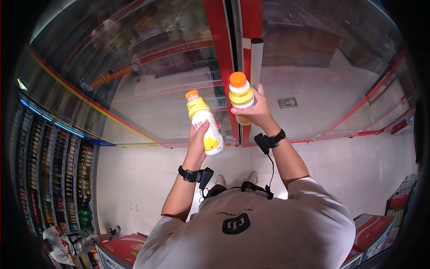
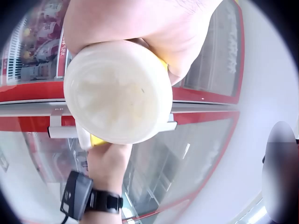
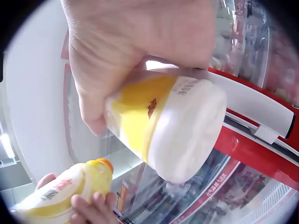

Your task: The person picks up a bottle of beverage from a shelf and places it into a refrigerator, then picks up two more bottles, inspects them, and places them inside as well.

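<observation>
My left hand [image 1: 195, 142] grips a white and yellow drink bottle [image 1: 207, 127] with an orange cap, tilted with its cap away from me. In the left wrist view that bottle's round pale base [image 2: 117, 93] faces the camera and covers much of the hand's fingers. A second bottle of the same look [image 1: 242, 96] is in my right hand [image 1: 260, 113], the thumb on one side and the fingers around the other. Its white base [image 3: 191, 135] shows in the right wrist view. Right behind this bottle is the white door handle [image 1: 256, 60].
Ahead stand red-framed glass cooler doors [image 1: 215, 36] with shelves behind the left pane. At far left are tall shelves of bottles [image 1: 53, 166], with another person [image 1: 67, 244] near them. Red-topped cases [image 1: 123, 246] stand behind me at both sides, on a pale tiled floor [image 1: 130, 179].
</observation>
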Motion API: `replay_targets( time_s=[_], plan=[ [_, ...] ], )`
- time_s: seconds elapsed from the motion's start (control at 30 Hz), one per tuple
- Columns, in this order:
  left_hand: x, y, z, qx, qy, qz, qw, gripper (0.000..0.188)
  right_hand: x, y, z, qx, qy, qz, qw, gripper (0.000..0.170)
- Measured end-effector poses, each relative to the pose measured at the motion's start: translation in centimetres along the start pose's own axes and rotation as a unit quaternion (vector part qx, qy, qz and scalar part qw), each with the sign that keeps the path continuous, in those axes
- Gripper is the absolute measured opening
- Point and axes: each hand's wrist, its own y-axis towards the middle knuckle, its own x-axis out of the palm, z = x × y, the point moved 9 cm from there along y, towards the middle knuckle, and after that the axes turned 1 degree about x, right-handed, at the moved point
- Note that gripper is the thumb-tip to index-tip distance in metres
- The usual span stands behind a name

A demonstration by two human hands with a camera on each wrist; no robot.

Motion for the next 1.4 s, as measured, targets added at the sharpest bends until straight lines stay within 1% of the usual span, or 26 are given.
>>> replay_targets(
  time_s=[0.1, 0.13, 0.23, 0.3, 0.37, 0.43, 0.47, 0.5, 0.57, 0.6, 0.63, 0.7, 0.73, 0.83, 0.9, 0.97, 1.0, 1.03, 1.07, 1.1, 1.13, 1.17, 1.23, 1.3, 1.33, 1.4],
  plan=[
    [-0.8, 0.2, 0.1, -0.006, 0.029, -0.042, 0.999, 0.044, -2.0, -5.5, -3.2, 0.050, -0.036, -0.032, 0.998, 0.070],
    [-0.9, 0.5, 0.1, -0.008, 0.034, -0.053, 0.998, 0.046, -2.4, -7.3, -4.4, 0.008, -0.066, -0.035, 0.997, 0.071],
    [-0.5, 1.3, -1.4, -0.045, 0.032, -0.123, 0.991, 0.045, -4.6, -14.3, -7.0, 0.054, -0.058, -0.013, 0.997, 0.073],
    [0.6, 2.2, -2.8, -0.076, 0.022, -0.166, 0.983, 0.043, -5.8, -18.3, -9.4, 0.076, -0.104, 0.011, 0.992, 0.072],
    [1.8, 2.7, -4.7, -0.112, 0.018, -0.207, 0.972, 0.042, -7.3, -23.2, -11.5, 0.152, -0.153, 0.104, 0.971, 0.069],
    [3.0, 3.1, -7.1, -0.137, 0.038, -0.254, 0.957, 0.040, -8.3, -28.7, -13.3, 0.253, -0.254, 0.156, 0.920, 0.066],
    [3.9, 2.6, -8.3, -0.190, 0.004, -0.291, 0.938, 0.042, -8.7, -31.2, -13.9, 0.286, -0.216, 0.222, 0.907, 0.066],
    [4.9, 2.4, -9.1, -0.204, 0.004, -0.308, 0.929, 0.042, -9.2, -33.5, -14.2, 0.310, -0.177, 0.290, 0.888, 0.065],
    [7.5, 1.5, -10.3, -0.223, -0.024, -0.341, 0.913, 0.042, -10.0, -36.7, -15.6, 0.322, -0.212, 0.346, 0.855, 0.063],
    [8.7, 0.9, -10.8, -0.234, -0.021, -0.358, 0.904, 0.042, -10.8, -38.5, -16.4, 0.327, -0.239, 0.383, 0.830, 0.061],
    [9.4, 0.5, -11.4, -0.250, -0.022, -0.362, 0.898, 0.042, -11.4, -40.1, -16.6, 0.330, -0.269, 0.375, 0.823, 0.066],
    [11.3, -0.3, -12.5, -0.275, -0.027, -0.362, 0.890, 0.041, -12.9, -43.9, -17.0, 0.334, -0.217, 0.454, 0.797, 0.073],
    [12.0, -0.4, -12.9, -0.278, -0.026, -0.370, 0.886, 0.041, -13.6, -45.3, -17.6, 0.320, -0.253, 0.463, 0.787, 0.079],
    [14.3, -0.4, -13.9, -0.280, -0.015, -0.392, 0.876, 0.041, -14.9, -47.1, -19.5, 0.305, -0.277, 0.513, 0.753, 0.080],
    [15.2, -0.1, -14.6, -0.285, -0.006, -0.392, 0.875, 0.040, -15.6, -49.5, -18.8, 0.321, -0.270, 0.516, 0.747, 0.077],
    [16.3, 0.4, -15.6, -0.287, -0.011, -0.394, 0.873, 0.040, -16.8, -49.9, -20.6, 0.301, -0.451, 0.505, 0.671, 0.073],
    [16.9, 0.6, -16.1, -0.289, -0.018, -0.395, 0.872, 0.039, -17.3, -51.5, -20.3, 0.339, -0.383, 0.550, 0.660, 0.073],
    [17.3, 0.8, -16.5, -0.290, -0.015, -0.391, 0.873, 0.039, -18.0, -52.4, -20.4, 0.335, -0.350, 0.592, 0.644, 0.076],
    [17.8, 1.3, -17.0, -0.285, 0.011, -0.391, 0.875, 0.039, -18.5, -52.0, -21.6, 0.287, -0.409, 0.600, 0.624, 0.076],
    [18.5, 2.0, -17.4, -0.279, 0.035, -0.390, 0.877, 0.038, -18.6, -48.5, -23.5, 0.236, -0.466, 0.605, 0.601, 0.077],
    [18.8, 2.7, -18.2, -0.268, 0.050, -0.378, 0.885, 0.038, -18.7, -47.2, -24.3, 0.190, -0.500, 0.591, 0.603, 0.080],
    [20.0, 3.0, -18.6, -0.263, 0.050, -0.375, 0.888, 0.038, -18.6, -45.9, -25.0, 0.193, -0.575, 0.558, 0.567, 0.078],
    [21.8, 3.6, -18.4, -0.248, 0.052, -0.370, 0.894, 0.039, -19.3, -42.0, -24.7, 0.186, -0.670, 0.440, 0.569, 0.077],
    [23.8, 4.0, -18.6, -0.249, 0.053, -0.363, 0.896, 0.039, -21.5, -38.6, -22.3, 0.148, -0.579, 0.442, 0.670, 0.078],
    [24.7, 4.4, -19.1, -0.244, 0.048, -0.367, 0.896, 0.039, -22.9, -36.7, -20.3, 0.113, -0.514, 0.426, 0.736, 0.077],
    [25.9, 5.3, -19.7, -0.235, 0.041, -0.367, 0.899, 0.038, -25.8, -33.1, -15.2, 0.154, -0.434, 0.386, 0.799, 0.073]
  ],
)
